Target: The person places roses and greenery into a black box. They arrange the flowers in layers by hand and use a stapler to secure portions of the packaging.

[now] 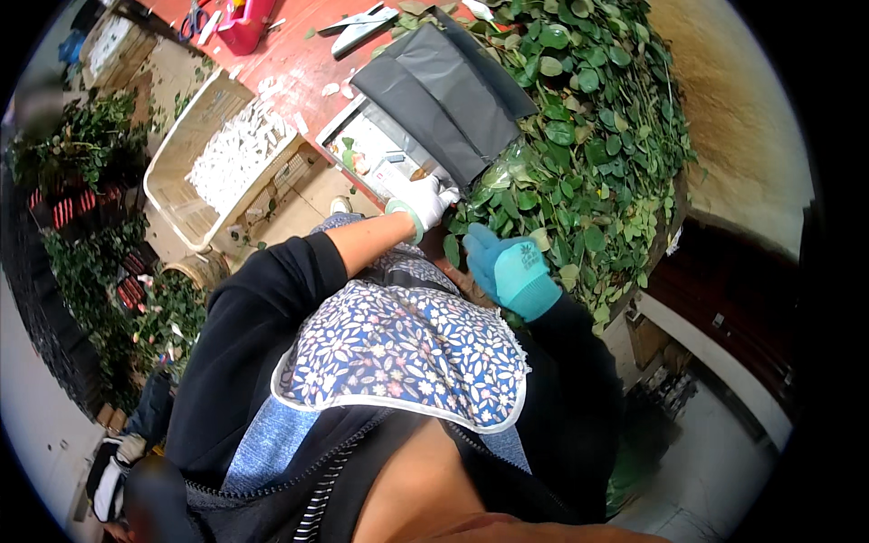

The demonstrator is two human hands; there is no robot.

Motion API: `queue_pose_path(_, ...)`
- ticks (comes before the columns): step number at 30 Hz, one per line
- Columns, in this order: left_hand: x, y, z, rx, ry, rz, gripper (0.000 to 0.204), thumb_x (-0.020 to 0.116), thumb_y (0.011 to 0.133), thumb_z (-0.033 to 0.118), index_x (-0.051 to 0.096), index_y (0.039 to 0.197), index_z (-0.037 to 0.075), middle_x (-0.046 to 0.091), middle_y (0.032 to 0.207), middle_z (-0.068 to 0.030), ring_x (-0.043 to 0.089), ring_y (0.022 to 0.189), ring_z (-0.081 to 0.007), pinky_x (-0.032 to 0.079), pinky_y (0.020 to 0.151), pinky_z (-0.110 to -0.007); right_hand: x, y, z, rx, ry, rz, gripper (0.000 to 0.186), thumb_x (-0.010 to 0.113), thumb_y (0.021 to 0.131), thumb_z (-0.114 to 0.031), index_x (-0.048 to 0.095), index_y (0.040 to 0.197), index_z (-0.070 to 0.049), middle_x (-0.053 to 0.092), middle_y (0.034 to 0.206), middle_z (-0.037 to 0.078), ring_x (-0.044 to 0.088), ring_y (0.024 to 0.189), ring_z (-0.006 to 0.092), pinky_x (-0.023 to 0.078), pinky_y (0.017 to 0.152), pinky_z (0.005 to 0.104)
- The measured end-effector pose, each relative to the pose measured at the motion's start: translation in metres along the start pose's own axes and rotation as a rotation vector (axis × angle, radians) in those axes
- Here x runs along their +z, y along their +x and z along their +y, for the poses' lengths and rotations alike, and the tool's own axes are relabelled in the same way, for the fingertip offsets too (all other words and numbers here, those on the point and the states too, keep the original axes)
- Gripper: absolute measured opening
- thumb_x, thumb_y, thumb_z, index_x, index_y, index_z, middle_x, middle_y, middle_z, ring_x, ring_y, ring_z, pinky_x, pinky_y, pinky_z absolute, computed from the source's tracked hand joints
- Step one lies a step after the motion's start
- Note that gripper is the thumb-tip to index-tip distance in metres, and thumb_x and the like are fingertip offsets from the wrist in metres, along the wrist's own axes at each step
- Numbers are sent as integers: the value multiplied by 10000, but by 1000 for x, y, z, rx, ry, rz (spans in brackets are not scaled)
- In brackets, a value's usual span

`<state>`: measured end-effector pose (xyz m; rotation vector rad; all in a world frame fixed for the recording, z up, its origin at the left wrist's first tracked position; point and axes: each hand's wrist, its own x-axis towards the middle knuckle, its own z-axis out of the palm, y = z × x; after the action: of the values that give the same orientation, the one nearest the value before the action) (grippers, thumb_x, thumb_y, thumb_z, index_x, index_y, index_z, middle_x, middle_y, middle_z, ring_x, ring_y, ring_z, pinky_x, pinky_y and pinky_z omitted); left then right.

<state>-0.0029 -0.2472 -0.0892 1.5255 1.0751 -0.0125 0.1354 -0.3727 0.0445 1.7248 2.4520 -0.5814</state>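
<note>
My left hand, in a white glove, is at the near corner of a black sheet. Its fingers are curled together; whatever they hold, if anything, is too small to make out. The black sheet lies over a white tray-like surface with scraps on it. In a teal-and-blue glove, my right hand is beside the near edge of a big heap of green leafy stems. Its fingers are stretched out and nothing shows in them. A clear plastic wrap lies between the sheet and the leaves.
On the red tabletop are a grey long-handled tool, blue-handled scissors and a pink container. A cream crate of small white pieces stands at the left. More leafy stems lie beyond it; another person is at lower left.
</note>
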Motion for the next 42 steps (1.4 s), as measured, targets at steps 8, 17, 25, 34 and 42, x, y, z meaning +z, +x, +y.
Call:
queue_pose_path(8,-32,-31,-23,20,11,-258,311,618,937,288,612,1108,29,675,859,-105,660,786,-227,530,764,-375,-16,1,-27,114,182,-93,352,595,895,-263,573,1207,-101,605,1266,169,644,626,324,510,571,449)
queue_pose_path(17,-60,-22,14,165,640,-364,399,614,906,410,714,1111,83,697,999,-183,671,940,-358,518,825,-421,-1,18,-29,39,316,153,186,611,842,-253,568,956,-113,605,976,96,604,584,344,458,542,485)
queue_pose_path(25,-302,-56,-10,111,334,907,373,621,895,263,601,1227,95,649,959,-201,625,883,-364,502,801,-441,-34,19,-42,10,561,108,209,602,873,-231,596,1005,-69,624,959,168,622,703,387,482,616,481)
queue_pose_path(34,-401,4,-18,181,319,928,421,651,841,475,752,989,94,696,1049,-163,626,979,-283,487,838,-384,-83,71,-60,-131,396,71,66,569,843,-163,581,859,-101,601,845,115,632,737,332,485,628,456)
queue_pose_path(42,-341,-70,63,438,-560,466,283,692,843,315,726,887,37,678,767,-77,620,666,-180,505,722,-338,-92,115,-89,-70,540,115,132,540,884,-162,563,953,-52,593,844,162,599,721,395,453,609,484)
